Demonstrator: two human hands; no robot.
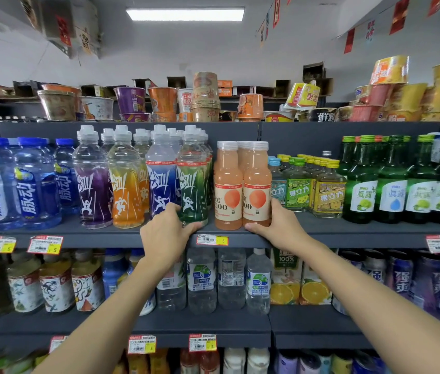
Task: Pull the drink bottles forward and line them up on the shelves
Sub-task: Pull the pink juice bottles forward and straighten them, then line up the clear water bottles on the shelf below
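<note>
We see a bright, even scene lit by a ceiling panel point(185, 13); the shelves point(348, 238) bend at the edges, and the lower corners are blurred.

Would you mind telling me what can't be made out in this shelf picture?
All head view:
Base of the green-label bottle: partly covered by the left hand.
Fingertips of the right hand: hidden behind the peach juice bottle.
Rows behind that bottle: hidden by the front ones.
Print on the price tag: too small.
The bottom-shelf bottles: cut off by the lower edge.
</note>
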